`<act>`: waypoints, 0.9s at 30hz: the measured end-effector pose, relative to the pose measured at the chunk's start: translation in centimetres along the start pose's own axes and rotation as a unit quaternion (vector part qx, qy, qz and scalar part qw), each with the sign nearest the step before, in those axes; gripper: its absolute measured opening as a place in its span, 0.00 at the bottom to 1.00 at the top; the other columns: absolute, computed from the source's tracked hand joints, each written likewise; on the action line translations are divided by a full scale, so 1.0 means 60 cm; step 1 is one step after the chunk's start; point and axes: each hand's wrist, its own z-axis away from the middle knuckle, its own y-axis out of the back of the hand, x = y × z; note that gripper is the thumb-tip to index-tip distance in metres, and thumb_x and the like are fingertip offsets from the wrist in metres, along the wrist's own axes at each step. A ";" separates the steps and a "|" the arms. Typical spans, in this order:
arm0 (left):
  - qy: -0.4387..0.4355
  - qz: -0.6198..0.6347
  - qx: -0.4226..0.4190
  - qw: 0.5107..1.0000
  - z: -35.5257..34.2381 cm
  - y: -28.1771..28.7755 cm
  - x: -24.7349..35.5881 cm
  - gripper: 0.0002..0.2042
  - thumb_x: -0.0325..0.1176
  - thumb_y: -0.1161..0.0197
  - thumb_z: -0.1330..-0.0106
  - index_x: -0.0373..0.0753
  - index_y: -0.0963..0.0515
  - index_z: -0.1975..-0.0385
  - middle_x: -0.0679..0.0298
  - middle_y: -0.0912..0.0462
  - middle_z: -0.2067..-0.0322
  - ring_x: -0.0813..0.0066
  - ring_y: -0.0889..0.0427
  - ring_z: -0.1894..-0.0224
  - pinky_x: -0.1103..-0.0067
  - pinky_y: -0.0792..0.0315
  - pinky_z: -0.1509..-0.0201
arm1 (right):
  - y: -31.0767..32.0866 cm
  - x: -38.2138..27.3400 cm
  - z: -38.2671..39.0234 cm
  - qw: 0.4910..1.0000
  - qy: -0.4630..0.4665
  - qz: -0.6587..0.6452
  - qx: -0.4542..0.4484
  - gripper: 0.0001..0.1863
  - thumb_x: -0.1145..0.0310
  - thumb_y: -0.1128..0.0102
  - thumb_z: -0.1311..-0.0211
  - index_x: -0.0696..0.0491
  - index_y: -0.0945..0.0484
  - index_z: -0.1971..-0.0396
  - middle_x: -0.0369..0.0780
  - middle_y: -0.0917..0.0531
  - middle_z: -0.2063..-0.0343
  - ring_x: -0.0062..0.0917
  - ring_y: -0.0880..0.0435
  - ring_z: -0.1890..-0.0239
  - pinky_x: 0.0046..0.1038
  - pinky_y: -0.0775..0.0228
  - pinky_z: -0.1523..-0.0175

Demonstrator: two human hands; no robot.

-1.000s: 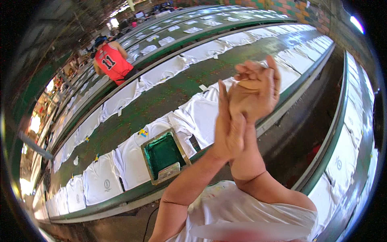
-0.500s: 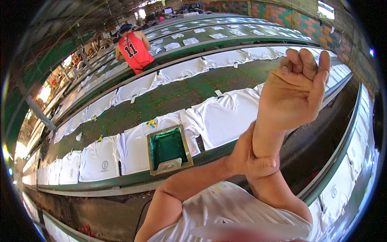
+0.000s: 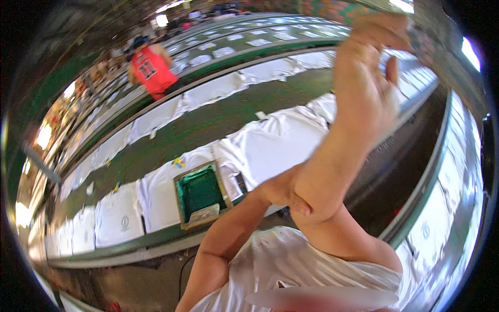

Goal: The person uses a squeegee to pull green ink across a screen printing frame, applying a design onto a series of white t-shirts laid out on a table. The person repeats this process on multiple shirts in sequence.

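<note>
My left hand point(image 3: 288, 192) is wrapped round my right forearm point(image 3: 340, 158), close to the elbow. My right hand point(image 3: 371, 73) is raised high at the upper right, empty, its fingers loosely bent and apart, blurred by motion. Below and left of both hands, a framed screen point(image 3: 198, 188) coated in dark green, with a flat bar point(image 3: 204, 212) lying inside it, rests on white T-shirts point(image 3: 275, 145) spread along the long green bench point(image 3: 234, 112).
A second bench edge with more white shirts point(image 3: 442, 203) runs along the right. Behind, a person in a red tank top point(image 3: 153, 73) stands among further long benches point(image 3: 249, 44) with small white pieces. A grey post point(image 3: 41, 161) is at the left.
My hands, clasped palm to wrist a second ago, have separated: my right hand has risen, and my left hand has slid down from the wrist to near the elbow.
</note>
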 end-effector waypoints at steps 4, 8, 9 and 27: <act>0.214 -0.183 0.070 0.957 0.211 0.086 -0.023 0.52 0.38 0.03 0.53 0.31 0.25 0.26 0.54 0.13 0.34 0.66 0.12 0.37 0.64 0.22 0.26 | 0.008 0.021 -0.035 0.998 -0.011 -0.044 0.054 0.28 0.53 0.58 0.10 0.59 0.21 0.31 0.49 0.10 0.39 0.44 0.10 0.39 0.40 0.17 0.42; 0.187 -0.287 0.048 0.938 0.251 0.141 -0.035 0.56 0.39 0.02 0.57 0.30 0.29 0.25 0.50 0.13 0.36 0.59 0.13 0.32 0.64 0.19 0.27 | -0.005 0.055 -0.023 0.994 -0.031 -0.075 0.072 0.29 0.52 0.60 0.09 0.59 0.20 0.32 0.49 0.09 0.40 0.45 0.10 0.38 0.42 0.16 0.42; 0.179 -0.284 0.057 0.940 0.238 0.135 -0.033 0.54 0.37 0.02 0.56 0.29 0.28 0.26 0.48 0.12 0.36 0.60 0.12 0.33 0.64 0.18 0.28 | -0.008 0.060 -0.022 0.994 -0.031 -0.079 0.071 0.30 0.51 0.61 0.09 0.59 0.20 0.33 0.49 0.09 0.40 0.46 0.10 0.38 0.42 0.16 0.42; 0.092 -0.306 0.127 0.939 0.142 0.075 -0.018 0.53 0.82 0.55 0.24 0.26 0.21 0.34 0.46 0.09 0.47 0.59 0.06 0.51 0.65 0.11 0.45 | 0.005 0.039 -0.028 0.997 0.055 0.045 -0.034 0.37 0.41 0.64 0.10 0.56 0.23 0.26 0.48 0.10 0.37 0.44 0.10 0.37 0.42 0.15 0.44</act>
